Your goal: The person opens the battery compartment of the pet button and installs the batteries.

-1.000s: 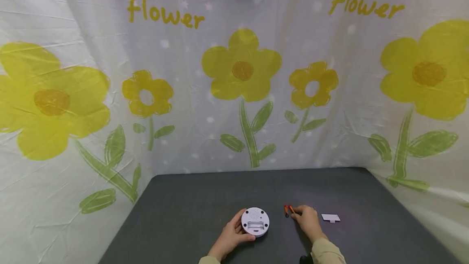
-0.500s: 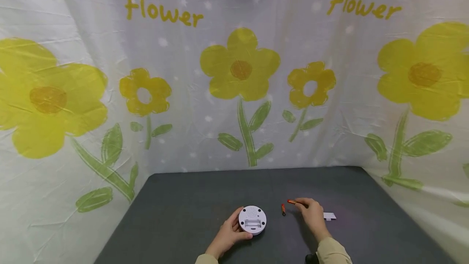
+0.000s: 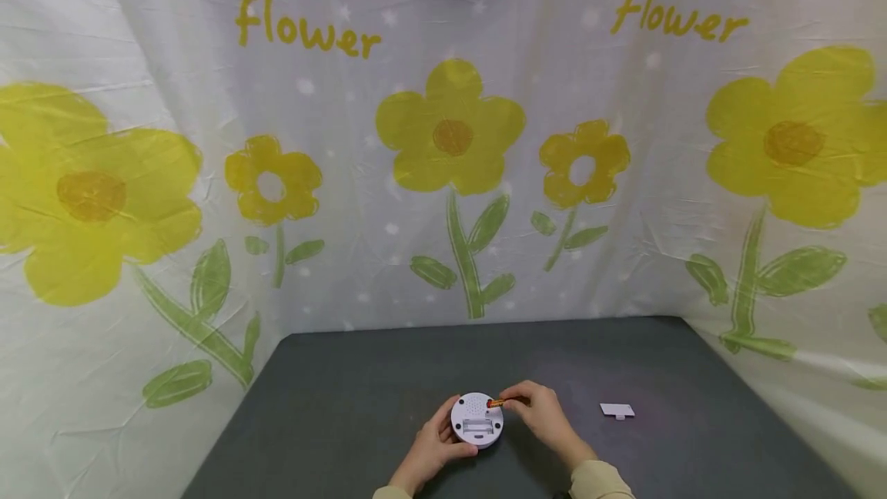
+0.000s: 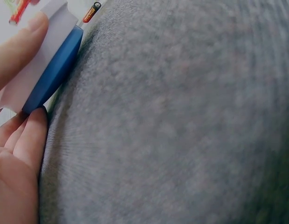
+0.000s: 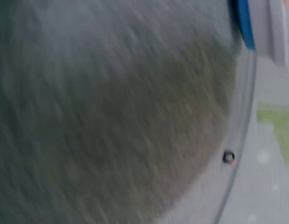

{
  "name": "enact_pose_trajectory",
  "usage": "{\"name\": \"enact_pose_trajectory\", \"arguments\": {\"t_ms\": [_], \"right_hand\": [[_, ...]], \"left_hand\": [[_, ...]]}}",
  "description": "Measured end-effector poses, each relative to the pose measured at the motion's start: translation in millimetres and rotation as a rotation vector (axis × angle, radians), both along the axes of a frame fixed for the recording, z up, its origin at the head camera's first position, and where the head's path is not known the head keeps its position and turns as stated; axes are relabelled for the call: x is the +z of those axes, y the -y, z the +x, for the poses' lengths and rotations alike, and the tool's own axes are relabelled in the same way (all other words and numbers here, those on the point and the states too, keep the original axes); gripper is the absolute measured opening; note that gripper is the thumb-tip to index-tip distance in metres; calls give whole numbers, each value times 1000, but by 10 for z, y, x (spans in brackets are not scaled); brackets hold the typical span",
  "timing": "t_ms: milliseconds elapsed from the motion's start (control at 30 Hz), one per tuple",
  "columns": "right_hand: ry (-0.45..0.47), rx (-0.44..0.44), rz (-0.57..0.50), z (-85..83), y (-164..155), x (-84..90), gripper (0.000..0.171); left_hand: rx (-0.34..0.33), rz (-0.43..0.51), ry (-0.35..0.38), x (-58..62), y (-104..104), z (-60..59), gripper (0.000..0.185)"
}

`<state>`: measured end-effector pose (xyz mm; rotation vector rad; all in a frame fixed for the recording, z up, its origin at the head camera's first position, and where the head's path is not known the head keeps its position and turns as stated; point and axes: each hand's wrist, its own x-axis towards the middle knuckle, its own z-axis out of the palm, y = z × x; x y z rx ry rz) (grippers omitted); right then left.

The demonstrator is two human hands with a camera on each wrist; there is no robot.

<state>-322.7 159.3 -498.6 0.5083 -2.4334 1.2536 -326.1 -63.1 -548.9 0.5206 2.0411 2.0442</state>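
Note:
My left hand (image 3: 431,445) grips a round white device (image 3: 468,406) by its left edge, thumb at the near side. The device's underside faces up, showing dark feet, a dotted grille and an uncovered battery compartment (image 3: 478,427). In the left wrist view its other side is blue. Pinched in my right hand (image 3: 546,418) is a red-orange battery (image 3: 495,403), its tip over the grille, above the compartment. A second battery (image 4: 92,12) lies on the table beyond the device; my right hand hides it in the head view. Its dark end (image 5: 229,157) shows in the right wrist view.
A white battery cover (image 3: 617,410) with a small tab lies on the dark grey table (image 3: 388,368), right of my right hand. A white curtain (image 3: 360,268) printed with yellow flowers encloses the table's back and sides.
My right hand has picked up one battery from the table and carried it left to the device. The left hand still grips the device in about the same place.

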Motion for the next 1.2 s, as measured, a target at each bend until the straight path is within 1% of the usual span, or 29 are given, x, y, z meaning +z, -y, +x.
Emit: {"name": "enact_pose_trajectory", "arguments": {"t_ms": [133,300,500,767,1000,1200], "right_hand": [[17,75,24,20,83,-56,8],[17,111,11,40,162,-76,8],[-2,116,32,49,229,-69,5],[2,120,72,32,262,-79,5],[83,134,56,44,270,-64,5],[144,186,38,46,210,-72,11]], "left_hand": [[-14,5,-4,-9,2,8,93],[-15,10,-35,9,10,27,92],[-11,14,-59,37,10,34,92],[9,-14,-50,56,-1,39,92],[-2,-2,-68,10,-13,25,91],[-13,2,-53,-7,-16,33,92]]}}
